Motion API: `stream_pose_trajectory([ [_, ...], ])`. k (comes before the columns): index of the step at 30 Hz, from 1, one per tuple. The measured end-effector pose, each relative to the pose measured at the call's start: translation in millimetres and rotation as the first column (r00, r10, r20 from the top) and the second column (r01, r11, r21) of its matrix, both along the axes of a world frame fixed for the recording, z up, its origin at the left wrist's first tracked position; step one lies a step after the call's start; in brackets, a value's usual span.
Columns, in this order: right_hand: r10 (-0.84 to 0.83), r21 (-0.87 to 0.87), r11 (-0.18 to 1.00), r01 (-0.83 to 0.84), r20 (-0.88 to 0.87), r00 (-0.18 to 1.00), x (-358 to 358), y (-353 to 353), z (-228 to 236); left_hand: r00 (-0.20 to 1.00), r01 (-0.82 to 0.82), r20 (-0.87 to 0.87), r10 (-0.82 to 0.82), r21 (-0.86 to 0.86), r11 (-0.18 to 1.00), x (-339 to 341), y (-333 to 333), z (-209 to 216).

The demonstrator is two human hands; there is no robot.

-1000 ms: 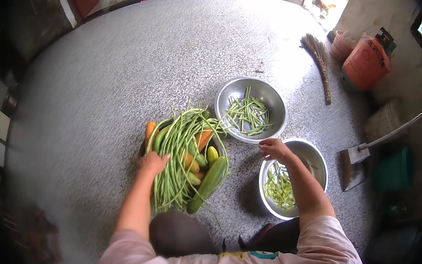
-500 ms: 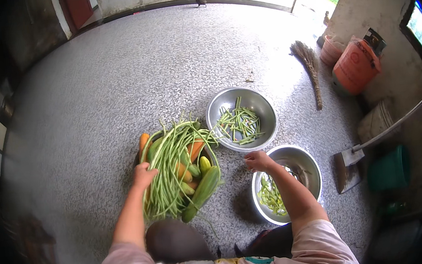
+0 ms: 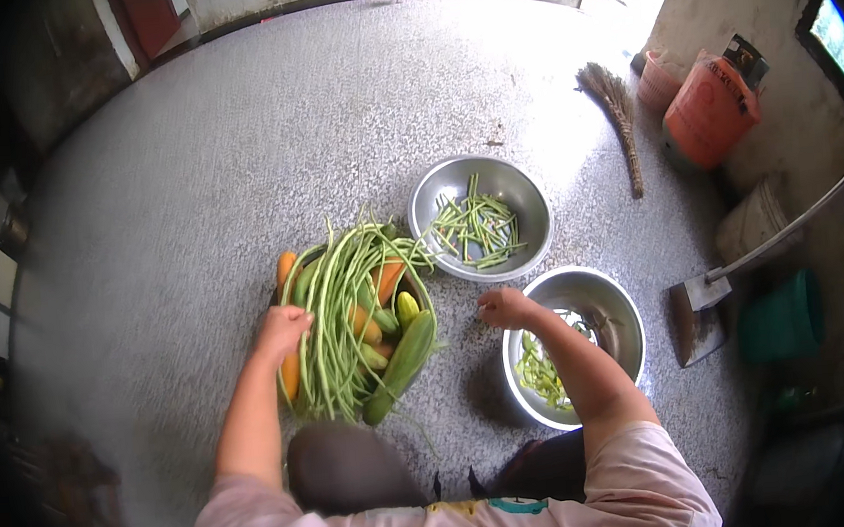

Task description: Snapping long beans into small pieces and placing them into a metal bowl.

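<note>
My left hand is at the left edge of a heap of long green beans, its fingers drawn together. Whether a bean is pinched in them I cannot make out. The beans drape over a dark round container filled with orange and green vegetables, among them a large green gourd and a yellow one. Over the floor between container and basins, my right hand has its fingers curled closed; anything inside is hidden. Short bean pieces lie in the far metal basin.
A nearer metal basin, partly under my right forearm, holds pale green scraps. To the right are a straw broom, a long-handled dustpan, a green bucket and an orange-covered cylinder by the wall.
My left hand's fingers have drawn in at the edge of the beans. My right hand has shifted slightly left, away from the nearer basin. The whole view has tilted a little.
</note>
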State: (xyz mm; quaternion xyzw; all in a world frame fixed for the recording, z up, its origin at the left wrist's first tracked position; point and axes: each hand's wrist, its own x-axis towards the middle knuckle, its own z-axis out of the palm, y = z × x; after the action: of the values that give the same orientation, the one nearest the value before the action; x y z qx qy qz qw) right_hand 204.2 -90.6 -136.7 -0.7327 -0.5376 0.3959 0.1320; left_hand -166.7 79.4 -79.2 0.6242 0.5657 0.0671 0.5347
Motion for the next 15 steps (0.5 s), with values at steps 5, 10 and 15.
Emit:
stream_pose_trajectory([
  [5, 0.070, 0.064, 0.995, -0.074, 0.057, 0.996, -1, 1, -3, 0.941, -0.191, 0.279, 0.191, -0.029, 0.981, 9, 0, 41],
  [10, 0.124, 0.138, 0.983, -0.121, -0.013, 0.992, -44, 14, 67, 0.607, -0.188, 0.738, 0.295, -0.227, 0.955, 16, 0, 122],
  [15, -0.010, 0.121, 0.985, 0.126, -0.683, 0.730, -83, 18, 120, 0.319, -0.076, 0.916, 0.243, -0.231, 0.970, 52, -15, 175],
])
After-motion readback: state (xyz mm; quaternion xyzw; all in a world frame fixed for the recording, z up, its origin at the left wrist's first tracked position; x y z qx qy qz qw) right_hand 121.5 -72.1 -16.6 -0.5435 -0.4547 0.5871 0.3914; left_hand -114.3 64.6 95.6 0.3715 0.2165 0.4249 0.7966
